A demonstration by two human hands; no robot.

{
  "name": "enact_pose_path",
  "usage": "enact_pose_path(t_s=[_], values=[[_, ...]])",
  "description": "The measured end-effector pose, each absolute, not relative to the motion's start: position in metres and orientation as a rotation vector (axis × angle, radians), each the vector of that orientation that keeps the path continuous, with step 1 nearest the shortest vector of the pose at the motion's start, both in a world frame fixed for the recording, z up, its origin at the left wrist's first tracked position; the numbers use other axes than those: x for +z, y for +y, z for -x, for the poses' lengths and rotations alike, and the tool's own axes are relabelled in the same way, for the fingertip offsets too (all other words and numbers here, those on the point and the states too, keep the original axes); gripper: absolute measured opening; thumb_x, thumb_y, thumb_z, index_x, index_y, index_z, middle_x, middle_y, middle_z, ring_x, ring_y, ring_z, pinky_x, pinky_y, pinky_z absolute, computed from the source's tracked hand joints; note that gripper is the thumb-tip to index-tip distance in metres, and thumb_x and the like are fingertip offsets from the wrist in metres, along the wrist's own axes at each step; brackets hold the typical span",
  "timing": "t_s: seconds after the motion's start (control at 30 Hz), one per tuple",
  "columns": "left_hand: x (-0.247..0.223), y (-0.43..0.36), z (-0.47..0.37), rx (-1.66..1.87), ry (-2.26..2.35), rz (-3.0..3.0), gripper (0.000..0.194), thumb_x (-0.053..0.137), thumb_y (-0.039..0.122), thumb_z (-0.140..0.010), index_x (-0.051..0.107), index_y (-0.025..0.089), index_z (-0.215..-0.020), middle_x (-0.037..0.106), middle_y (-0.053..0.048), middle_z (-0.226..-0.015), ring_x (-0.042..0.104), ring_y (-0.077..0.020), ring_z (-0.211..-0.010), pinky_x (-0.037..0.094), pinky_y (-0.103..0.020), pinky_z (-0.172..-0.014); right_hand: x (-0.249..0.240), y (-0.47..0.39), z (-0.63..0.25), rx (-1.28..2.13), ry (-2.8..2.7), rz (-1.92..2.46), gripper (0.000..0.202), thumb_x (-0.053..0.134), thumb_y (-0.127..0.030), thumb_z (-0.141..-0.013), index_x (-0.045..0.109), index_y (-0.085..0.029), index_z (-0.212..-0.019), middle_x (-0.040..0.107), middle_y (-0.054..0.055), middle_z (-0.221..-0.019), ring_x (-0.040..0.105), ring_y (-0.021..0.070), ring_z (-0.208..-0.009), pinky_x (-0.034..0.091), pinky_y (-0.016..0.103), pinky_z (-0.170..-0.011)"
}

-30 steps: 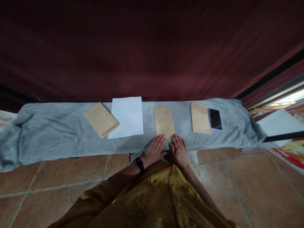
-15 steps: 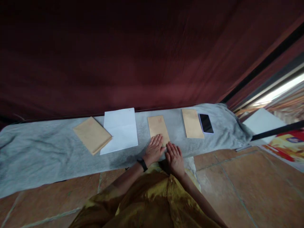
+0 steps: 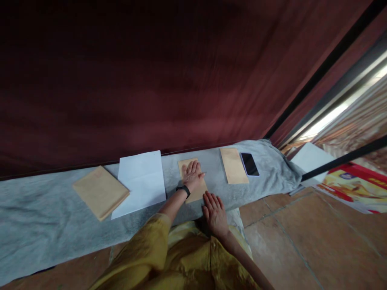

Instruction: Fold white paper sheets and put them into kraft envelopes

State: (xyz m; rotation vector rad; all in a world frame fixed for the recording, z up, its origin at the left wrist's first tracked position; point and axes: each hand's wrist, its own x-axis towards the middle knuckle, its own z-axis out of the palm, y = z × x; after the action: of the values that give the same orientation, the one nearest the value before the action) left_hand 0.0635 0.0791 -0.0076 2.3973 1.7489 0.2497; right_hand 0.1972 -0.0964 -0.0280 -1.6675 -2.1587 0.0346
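Kraft-paper envelope (image 3: 198,192): flat on the cloth-covered surface (image 3: 45,213), beneath left hand (image 3: 192,174); long axis running from near side to far, far end leaning left. Left hand: nearer, laid over the far half, palm down, fingers slightly spread, nothing in grip. Right hand (image 3: 215,213): flat, unclenched, empty, fingertips at the near right corner, contact uncertain. Against the earlier frame: left hand shifted up from the near half; right hand little changed.
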Motion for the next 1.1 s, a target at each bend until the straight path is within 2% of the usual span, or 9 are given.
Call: enact_pose_path(t_s=[0.27,0.43,0.67,0.9,1.1], values=[[-0.005,0.086,-0.068,0.293,1.784,-2.338,0.061,0.032,0.046,-0.101,0.033,0.018,-0.155,0.030,-0.013,-0.163,0.007,-0.0281,-0.155,0.001,-0.057,-0.122,-0.027,-0.096,-0.197,0.021,-2.145,1.663,0.048,0.039,-0.029,-0.104,0.041,-0.024,-0.152,0.048,0.004,-0.153,0.044,0.0209,-0.141,0.027,0.041,-0.120],[-0.010,0.067,-0.060,0.265,1.695,-2.423,0.063,0.032,0.049,-0.100,0.035,0.018,-0.154,0.032,-0.009,-0.163,0.012,-0.0265,-0.155,0.004,-0.053,-0.124,-0.029,-0.097,-0.196,0.035,-2.139,1.647,0.048,0.039,-0.030,-0.104,0.042,-0.023,-0.152,0.049,0.004,-0.153,0.044,0.0220,-0.141,0.027,0.042,-0.119],[-0.021,0.025,-0.056,0.248,1.544,-2.551,0.060,0.031,0.044,-0.101,0.035,0.016,-0.154,0.033,-0.008,-0.162,0.020,-0.0232,-0.153,0.010,-0.049,-0.125,-0.035,-0.096,-0.198,-0.001,-2.145,1.621,0.050,0.039,-0.030,-0.103,0.041,-0.023,-0.153,0.050,0.006,-0.152,0.044,0.0224,-0.141,0.028,0.043,-0.119],[-0.023,-0.016,-0.046,0.325,1.409,-2.676,0.055,0.038,0.038,-0.101,0.037,0.021,-0.153,0.038,-0.008,-0.160,0.028,-0.0228,-0.150,0.018,-0.048,-0.124,-0.037,-0.097,-0.198,-0.022,-2.156,1.622,0.047,0.040,-0.028,-0.102,0.048,-0.019,-0.147,0.053,0.007,-0.150,0.042,0.0225,-0.142,0.027,0.043,-0.119],[-0.014,-0.057,-0.034,0.358,1.335,-2.697,0.061,0.038,0.047,-0.101,0.034,0.017,-0.154,0.037,-0.010,-0.160,0.029,-0.0237,-0.150,0.020,-0.046,-0.124,-0.037,-0.097,-0.201,0.001,-2.180,1.597,0.052,0.038,-0.028,-0.103,0.038,-0.021,-0.154,0.046,0.006,-0.155,0.038,0.0217,-0.144,0.026,0.043,-0.120]])
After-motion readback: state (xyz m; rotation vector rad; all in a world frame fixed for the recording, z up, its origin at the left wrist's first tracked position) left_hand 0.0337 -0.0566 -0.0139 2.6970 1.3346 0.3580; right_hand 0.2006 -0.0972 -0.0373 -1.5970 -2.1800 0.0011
